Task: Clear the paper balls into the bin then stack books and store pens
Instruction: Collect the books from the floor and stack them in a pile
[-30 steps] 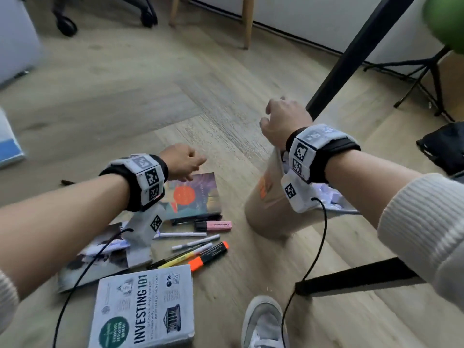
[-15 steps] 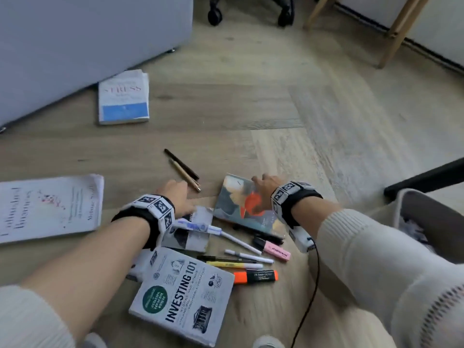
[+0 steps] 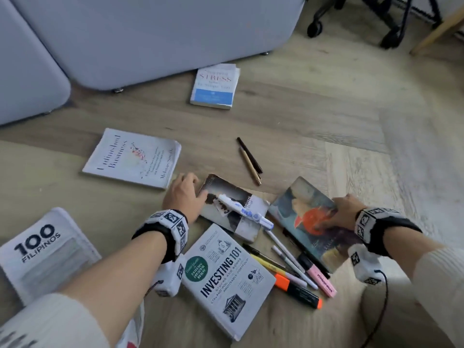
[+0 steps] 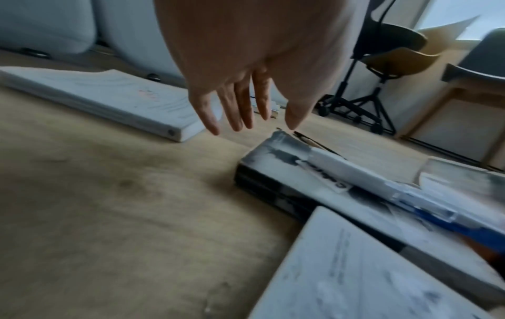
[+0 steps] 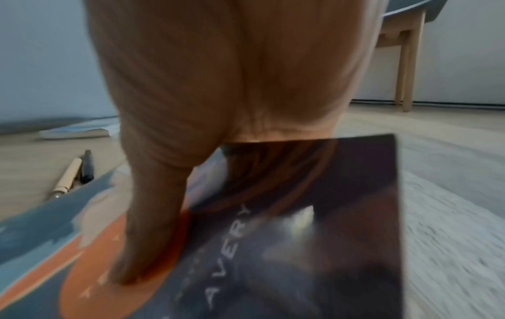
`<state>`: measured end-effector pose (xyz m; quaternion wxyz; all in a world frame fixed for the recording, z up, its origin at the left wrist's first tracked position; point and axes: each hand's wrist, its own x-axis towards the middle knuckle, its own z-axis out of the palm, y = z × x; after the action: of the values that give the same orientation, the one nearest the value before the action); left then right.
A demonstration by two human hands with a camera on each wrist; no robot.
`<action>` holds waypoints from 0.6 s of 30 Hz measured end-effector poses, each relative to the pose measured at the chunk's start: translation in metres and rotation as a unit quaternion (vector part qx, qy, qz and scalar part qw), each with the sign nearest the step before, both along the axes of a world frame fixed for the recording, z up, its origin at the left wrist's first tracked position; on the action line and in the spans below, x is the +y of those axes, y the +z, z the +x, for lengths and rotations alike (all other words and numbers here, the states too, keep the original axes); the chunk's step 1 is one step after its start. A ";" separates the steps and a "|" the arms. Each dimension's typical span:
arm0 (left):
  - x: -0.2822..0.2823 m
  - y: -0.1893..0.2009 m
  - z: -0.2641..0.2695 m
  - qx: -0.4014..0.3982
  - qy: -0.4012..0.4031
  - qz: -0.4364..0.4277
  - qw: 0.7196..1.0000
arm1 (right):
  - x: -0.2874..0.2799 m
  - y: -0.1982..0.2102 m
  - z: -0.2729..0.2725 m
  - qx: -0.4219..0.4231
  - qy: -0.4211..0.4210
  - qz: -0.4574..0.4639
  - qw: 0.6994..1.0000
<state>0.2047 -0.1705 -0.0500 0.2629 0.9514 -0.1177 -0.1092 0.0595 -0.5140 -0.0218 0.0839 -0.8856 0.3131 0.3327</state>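
On the pale wood-plank floor (image 3: 313,101), the right hand (image 3: 345,213) clasps the right edge of a dark paperback with an orange circle on its cover (image 3: 310,223): the thumb lies pressed on the orange patch, and the other fingers disappear beneath the cover. The left hand (image 3: 183,194) hovers at the far left corner of a black-and-white paperback (image 3: 232,209), its fingers straight, slightly spread and holding nothing; the left wrist view shows the fingertips (image 4: 237,123) just above the floor beside that corner, apart from it. A white pen with blue print (image 3: 244,212) lies diagonally across this book. Nearer the person lies a white hardcover titled INVESTING 101 (image 3: 226,277), overlapping the black-and-white book's near edge. Between it and the dark paperback is a loose cluster of pens and highlighters (image 3: 293,272), among them a pink highlighter (image 3: 320,278) and an orange one (image 3: 297,291). A black pen and a tan pen (image 3: 249,159) lie side by side farther out. A white book titled Unfinished Business (image 3: 133,158), a blue-and-white STRESS book (image 3: 214,86) by a grey sofa (image 3: 150,33), and a 100 FILIPINOS book (image 3: 42,249) lie well apart.
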 end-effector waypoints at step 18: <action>-0.022 -0.003 -0.028 0.355 0.139 -0.069 0.922 | 0.016 0.055 0.029 -0.192 0.016 0.051 0.980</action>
<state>0.1768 -0.1922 -0.0533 0.3646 0.8365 0.1096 -0.3941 0.0890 -0.4981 0.0328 0.1822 -0.9324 0.2599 0.1727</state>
